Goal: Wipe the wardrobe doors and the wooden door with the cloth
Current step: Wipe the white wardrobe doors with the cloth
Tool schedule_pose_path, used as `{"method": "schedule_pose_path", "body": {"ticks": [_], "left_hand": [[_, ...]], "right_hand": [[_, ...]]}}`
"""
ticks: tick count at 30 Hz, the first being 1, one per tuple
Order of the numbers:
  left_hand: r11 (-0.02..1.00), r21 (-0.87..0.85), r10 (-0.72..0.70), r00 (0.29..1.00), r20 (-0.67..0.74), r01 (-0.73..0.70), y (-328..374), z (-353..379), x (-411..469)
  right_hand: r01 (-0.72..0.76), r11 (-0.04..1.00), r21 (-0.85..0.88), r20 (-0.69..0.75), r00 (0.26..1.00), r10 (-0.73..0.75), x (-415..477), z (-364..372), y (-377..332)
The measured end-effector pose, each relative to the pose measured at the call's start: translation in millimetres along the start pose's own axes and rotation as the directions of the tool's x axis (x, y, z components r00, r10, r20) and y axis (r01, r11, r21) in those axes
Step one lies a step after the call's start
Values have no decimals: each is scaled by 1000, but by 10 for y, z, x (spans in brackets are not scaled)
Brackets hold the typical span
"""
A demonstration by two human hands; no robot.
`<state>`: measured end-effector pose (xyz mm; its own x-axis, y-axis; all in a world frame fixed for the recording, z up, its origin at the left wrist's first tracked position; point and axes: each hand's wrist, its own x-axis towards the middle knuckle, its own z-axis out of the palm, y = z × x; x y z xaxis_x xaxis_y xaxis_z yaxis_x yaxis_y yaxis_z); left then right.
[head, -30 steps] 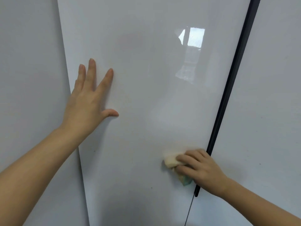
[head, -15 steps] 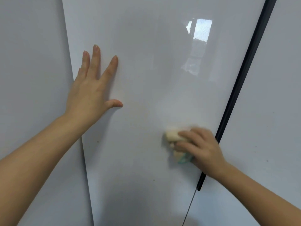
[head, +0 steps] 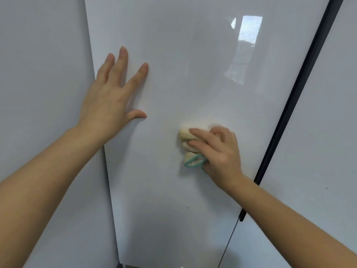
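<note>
Head view: the right hand (head: 220,153) is pressing the bunched cloth (head: 185,133) onto the wardrobe door (head: 183,55), fingers curled round it. The cloth is poking leftward past the fingertips, nearer the door's right edge. The left hand (head: 106,105) is bracing flat by the left edge, fingers spread.

The middle wardrobe door (head: 193,84) was a plain glossy white with a faint blue-grey cast. It carried a bright pale reflection (head: 248,33) near its upper right and a few tiny dark specks (head: 188,207) lower down. The cloth (head: 185,133) was cream, with a teal trim (head: 193,161). The handle strip (head: 297,89) was black. The left-hand door (head: 42,93) and right-hand door (head: 328,132) were greyish white and unpatterned.
</note>
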<state>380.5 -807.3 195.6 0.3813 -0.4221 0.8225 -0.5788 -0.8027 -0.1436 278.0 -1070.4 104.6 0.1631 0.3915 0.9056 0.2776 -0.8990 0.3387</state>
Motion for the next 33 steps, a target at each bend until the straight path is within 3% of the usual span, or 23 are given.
{"method": "schedule_pose_path", "body": {"ticks": [3, 5, 7, 9, 12, 15, 18, 20, 23, 26, 28, 31, 33], "left_hand": [[999, 21, 36, 999, -4, -36, -82, -28, 15], [998, 36, 45, 999, 8, -46, -122, -36, 8], [998, 34, 48, 999, 12, -49, -128, -22, 7], [999, 25, 40, 999, 15, -41, -128, -8, 7], [999, 22, 39, 999, 6, -39, -127, -5, 16], [1000, -16, 24, 1000, -4, -25, -124, 1, -1], [993, -98, -66, 998, 10, 67, -108, 4, -35], [984, -136, -112, 993, 32, 115, -94, 0, -28], [985, -135, -109, 994, 23, 111, -97, -13, -18], [989, -113, -99, 995, 15, 100, -105, -21, -14], [990, -103, -96, 995, 12, 96, -129, -22, -15], [992, -95, -78, 997, 7, 78, -183, -22, -28], [993, -92, -67, 998, 7, 67, -198, -22, -31]], "right_hand": [[107, 993, 51, 119, 987, -112, -493, 213, -307], [253, 961, 113, 290, 916, -276, -877, 246, -460], [312, 939, 145, 373, 862, -344, -857, 226, -456], [262, 954, 146, 280, 914, -294, -516, 217, -415], [77, 995, 66, 52, 995, -81, -19, 285, -319], [103, 992, 76, 66, 992, -108, -247, 448, -484], [227, 960, 161, 259, 929, -263, -769, 514, -694], [219, 959, 182, 316, 910, -268, -707, 483, -751], [102, 982, 160, 123, 985, -123, -131, 479, -741], [-23, 994, 109, -23, 999, 26, 155, 671, -732], [33, 989, 142, 34, 999, -38, -145, 847, -894], [150, 965, 217, 246, 948, -203, -706, 925, -1166], [107, 968, 229, 296, 939, -173, -645, 898, -1224]]}}
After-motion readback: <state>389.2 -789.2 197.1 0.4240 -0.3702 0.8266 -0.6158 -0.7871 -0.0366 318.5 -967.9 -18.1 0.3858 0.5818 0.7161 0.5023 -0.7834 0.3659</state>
